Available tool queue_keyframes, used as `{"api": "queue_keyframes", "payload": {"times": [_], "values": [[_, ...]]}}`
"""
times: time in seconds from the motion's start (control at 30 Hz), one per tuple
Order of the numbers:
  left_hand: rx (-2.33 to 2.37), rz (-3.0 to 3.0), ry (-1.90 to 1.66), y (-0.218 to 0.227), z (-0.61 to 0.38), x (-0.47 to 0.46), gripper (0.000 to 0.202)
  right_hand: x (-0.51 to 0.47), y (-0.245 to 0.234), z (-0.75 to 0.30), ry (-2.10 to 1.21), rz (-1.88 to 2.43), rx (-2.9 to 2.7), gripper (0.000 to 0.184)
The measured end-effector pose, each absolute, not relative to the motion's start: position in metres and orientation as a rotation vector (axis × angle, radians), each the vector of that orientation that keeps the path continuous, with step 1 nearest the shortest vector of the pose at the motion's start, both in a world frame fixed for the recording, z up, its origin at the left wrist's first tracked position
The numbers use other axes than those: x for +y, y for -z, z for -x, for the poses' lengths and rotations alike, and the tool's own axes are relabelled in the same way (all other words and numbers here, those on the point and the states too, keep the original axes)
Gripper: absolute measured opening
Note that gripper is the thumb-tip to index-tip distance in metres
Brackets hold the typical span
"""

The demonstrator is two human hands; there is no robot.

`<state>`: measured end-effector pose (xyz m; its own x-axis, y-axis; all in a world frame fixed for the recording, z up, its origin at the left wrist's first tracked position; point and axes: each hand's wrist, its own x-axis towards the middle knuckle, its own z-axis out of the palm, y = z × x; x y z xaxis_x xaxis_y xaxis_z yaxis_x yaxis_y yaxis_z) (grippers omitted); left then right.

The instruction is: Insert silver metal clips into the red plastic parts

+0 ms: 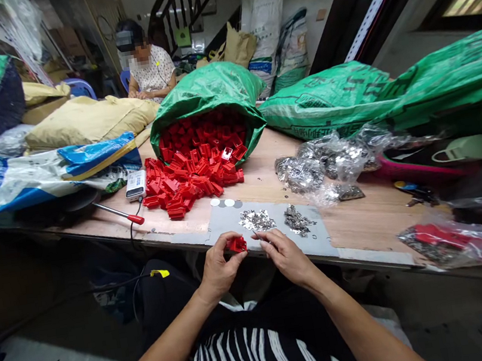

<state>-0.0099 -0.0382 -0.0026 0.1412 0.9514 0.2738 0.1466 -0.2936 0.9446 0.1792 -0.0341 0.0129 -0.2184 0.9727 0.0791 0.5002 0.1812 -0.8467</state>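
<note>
Between the thumb and fingers of my left hand (220, 266) is a red plastic housing (237, 245), held at the table's front edge. My right hand (284, 253), just to its right, pinches a small thin metal piece (256, 234) whose exact kind I cannot make out. The two hands are close but apart. Beyond them, on a grey mat (266, 202), lie a pile of shiny flat metal pieces (256, 220) and a darker pile of small metal parts (298, 221). Many more red plastic housings (190, 173) spill from a green woven sack (204, 86).
A red-handled tool (131, 217) and a white power bank (135, 185) lie left. Clear bags of metal parts (311, 167) and a pink basket (420, 169) stand right. More green sacks (337, 94) line the back. Another person (154, 70) sits across the table.
</note>
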Motion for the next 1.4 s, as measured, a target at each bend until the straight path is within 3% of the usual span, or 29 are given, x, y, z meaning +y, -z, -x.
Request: {"api": "queue_keyframes", "payload": {"times": [0.1, 0.3, 1.23, 1.4], "values": [[1.156, -1.752, -1.204, 0.007, 0.017, -0.024, 0.033, -0.030, -0.014, -0.179, -0.773, 1.425, -1.936, 0.025], [1.085, -1.821, -1.145, 0.014, 0.020, -0.011, 0.042, -0.028, -0.014, -0.170, -0.751, 1.412, -2.044, 0.017], [1.085, -1.789, -1.125, 0.017, 0.023, -0.004, 0.035, -0.025, -0.015, -0.151, -0.585, 1.609, -2.190, 0.014], [1.082, -1.773, -1.131, 0.019, 0.024, -0.008, 0.033, -0.026, -0.015, -0.158, -0.688, 1.499, -2.163, 0.014]]}}
